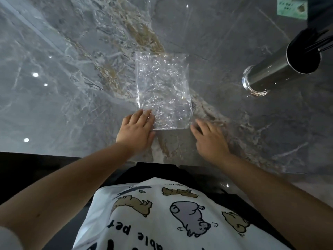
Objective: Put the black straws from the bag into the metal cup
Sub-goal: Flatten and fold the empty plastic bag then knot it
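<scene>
A clear, crinkled plastic bag (pixel 163 89) lies flat on the grey marble table (pixel 72 87), and no straws show inside it. My left hand (pixel 137 131) rests palm down on the bag's near left corner, fingers spread. My right hand (pixel 210 138) lies flat on the table just right of the bag's near right corner, holding nothing. The tall metal cup (pixel 275 73) stands at the right, beyond my right hand. Black straws (pixel 313 39) stick out of its dark mouth towards the upper right.
A green card or label (pixel 292 9) sits at the far right corner. The table's near edge (pixel 90 156) runs just in front of my body, with dark floor below it. Ceiling lights reflect as bright dots on the glossy top at the left.
</scene>
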Motion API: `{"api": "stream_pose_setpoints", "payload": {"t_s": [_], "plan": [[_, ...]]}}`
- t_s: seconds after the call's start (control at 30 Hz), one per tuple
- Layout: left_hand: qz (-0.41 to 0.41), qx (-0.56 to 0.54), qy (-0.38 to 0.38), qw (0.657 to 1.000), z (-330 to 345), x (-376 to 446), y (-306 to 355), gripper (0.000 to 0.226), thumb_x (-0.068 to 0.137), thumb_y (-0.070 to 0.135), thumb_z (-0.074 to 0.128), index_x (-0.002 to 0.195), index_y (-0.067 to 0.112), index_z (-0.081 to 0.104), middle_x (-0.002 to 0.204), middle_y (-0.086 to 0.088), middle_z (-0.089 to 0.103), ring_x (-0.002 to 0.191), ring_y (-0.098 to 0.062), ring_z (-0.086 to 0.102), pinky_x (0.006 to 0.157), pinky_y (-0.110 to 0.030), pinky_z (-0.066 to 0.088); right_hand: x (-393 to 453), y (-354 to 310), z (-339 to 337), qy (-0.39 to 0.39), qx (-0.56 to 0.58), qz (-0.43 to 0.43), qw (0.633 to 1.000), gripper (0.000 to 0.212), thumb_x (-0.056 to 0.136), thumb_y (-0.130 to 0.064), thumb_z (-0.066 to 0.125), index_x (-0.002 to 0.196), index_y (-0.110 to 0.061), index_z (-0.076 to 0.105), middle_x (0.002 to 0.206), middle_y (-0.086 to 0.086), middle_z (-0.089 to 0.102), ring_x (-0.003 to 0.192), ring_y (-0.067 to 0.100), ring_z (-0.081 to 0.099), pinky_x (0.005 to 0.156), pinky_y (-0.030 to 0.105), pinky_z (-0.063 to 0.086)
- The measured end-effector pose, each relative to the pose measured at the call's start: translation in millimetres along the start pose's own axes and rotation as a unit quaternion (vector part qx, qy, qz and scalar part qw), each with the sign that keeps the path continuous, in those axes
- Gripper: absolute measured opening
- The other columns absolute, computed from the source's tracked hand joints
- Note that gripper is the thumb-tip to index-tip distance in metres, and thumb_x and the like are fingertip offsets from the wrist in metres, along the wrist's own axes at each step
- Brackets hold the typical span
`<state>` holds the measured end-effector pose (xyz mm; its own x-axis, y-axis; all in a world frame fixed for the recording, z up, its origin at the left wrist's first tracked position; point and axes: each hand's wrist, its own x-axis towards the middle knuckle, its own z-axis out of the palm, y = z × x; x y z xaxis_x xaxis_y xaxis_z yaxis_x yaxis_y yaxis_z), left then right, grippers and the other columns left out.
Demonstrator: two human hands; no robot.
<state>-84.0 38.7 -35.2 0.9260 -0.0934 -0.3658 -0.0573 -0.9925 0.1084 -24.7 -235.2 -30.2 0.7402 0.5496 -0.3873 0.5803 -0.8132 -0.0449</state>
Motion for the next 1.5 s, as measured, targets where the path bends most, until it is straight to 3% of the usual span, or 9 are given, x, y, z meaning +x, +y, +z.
{"api": "stream_pose_setpoints", "payload": {"t_s": [0.27,0.37,0.47,0.57,0.73,0.9,1.23,1.33,1.5], "plan": [[0.001,0.018,-0.013,1.0,2.7,10.9,5.2,0.066,0.097,0.055,0.019,0.152,0.018,0.016,0.162,-0.003,0.016,0.146,-0.028,0.016,0.11,-0.049,0.02,-9.0,-8.4,-3.2,0.111,0.112,0.021,0.987,0.039,0.071,-0.01,0.068,0.109,-0.013,0.063,0.125,0.013,0.056,0.114,0.034,0.054,0.093,0.053,0.047],[0.029,0.032,-0.002,0.999,2.9,3.8,-0.3,0.064,0.098,0.052,0.025,0.15,0.017,0.026,0.159,-0.005,0.027,0.144,-0.029,0.025,0.106,-0.049,0.023,6.8,2.2,-13.3,0.164,0.123,0.01,0.979,0.042,0.08,-0.026,0.066,0.118,-0.011,0.054,0.133,0.014,0.05,0.122,0.033,0.048,0.105,0.048,0.039],[0.068,0.03,0.014,0.997,3.9,-4.4,-8.2,0.06,0.095,0.048,0.033,0.145,0.015,0.04,0.152,-0.007,0.041,0.137,-0.033,0.038,0.101,-0.051,0.032,20.1,-0.2,-14.3,0.055,0.05,-0.098,0.992,0.072,0.085,-0.055,0.057,0.141,-0.016,0.034,0.153,0.011,0.032,0.141,0.032,0.028,0.114,0.046,0.015],[0.101,0.036,0.014,0.994,4.6,-9.6,-16.3,0.058,0.094,0.046,0.039,0.142,0.014,0.046,0.149,-0.006,0.045,0.133,-0.034,0.044,0.097,-0.049,0.038,20.3,-7.8,-6.2,-0.033,0.007,-0.133,0.991,0.079,0.085,-0.066,0.048,0.145,-0.018,0.031,0.158,0.007,0.025,0.147,0.028,0.015,0.117,0.045,0.004],[0.118,0.042,0.004,0.992,5.9,-17.1,-18.2,0.059,0.093,0.047,0.036,0.14,0.014,0.048,0.148,-0.007,0.047,0.131,-0.033,0.047,0.097,-0.047,0.04,6.3,-11.4,6.6,0.092,-0.047,-0.163,0.981,0.05,0.086,-0.05,0.057,0.124,-0.018,0.058,0.138,0.005,0.054,0.132,0.028,0.045,0.113,0.047,0.026],[0.133,0.039,0.011,0.99,3.7,-18.5,-18.1,0.061,0.092,0.05,0.034,0.138,0.014,0.051,0.147,-0.007,0.048,0.13,-0.033,0.048,0.097,-0.047,0.04,9.7,-10.6,8.4,0.189,-0.026,-0.202,0.96,0.022,0.091,-0.033,0.053,0.105,-0.02,0.062,0.118,-0.001,0.063,0.116,0.023,0.052,0.102,0.038,0.03],[0.147,0.035,0.009,0.989,1.4,-19.8,-22.7,0.066,0.091,0.053,0.042,0.145,0.015,0.042,0.151,-0.005,0.042,0.134,-0.032,0.043,0.099,-0.046,0.038,12.0,-18.6,-6.1,0.128,-0.001,-0.196,0.972,0.008,0.074,-0.015,0.069,0.082,-0.014,0.067,0.092,0.0,0.07,0.082,0.02,0.065,0.082,0.034,0.047],[0.162,0.001,0.022,0.987,1.2,-19.0,-28.9,0.072,0.089,0.055,0.051,0.148,0.016,0.035,0.152,-0.004,0.04,0.136,-0.03,0.04,0.101,-0.047,0.036,12.3,-17.0,-21.0,0.067,0.124,-0.148,0.979,0.003,0.081,-0.011,0.058,0.08,-0.01,0.061,0.081,0.002,0.065,0.075,0.023,0.061,0.08,0.037,0.048],[0.159,-0.154,0.081,0.972,-12.5,-14.5,-50.7,0.083,0.085,0.058,0.057,0.151,0.021,0.023,0.155,-0.003,0.034,0.145,-0.018,0.022,0.108,-0.043,0.022,6.0,-6.0,-52.7,0.061,0.272,-0.053,0.959,0.008,0.086,-0.019,0.055,0.092,-0.022,0.058,0.082,-0.001,0.067,0.059,0.015,0.056,0.056,0.035,0.05]]}}
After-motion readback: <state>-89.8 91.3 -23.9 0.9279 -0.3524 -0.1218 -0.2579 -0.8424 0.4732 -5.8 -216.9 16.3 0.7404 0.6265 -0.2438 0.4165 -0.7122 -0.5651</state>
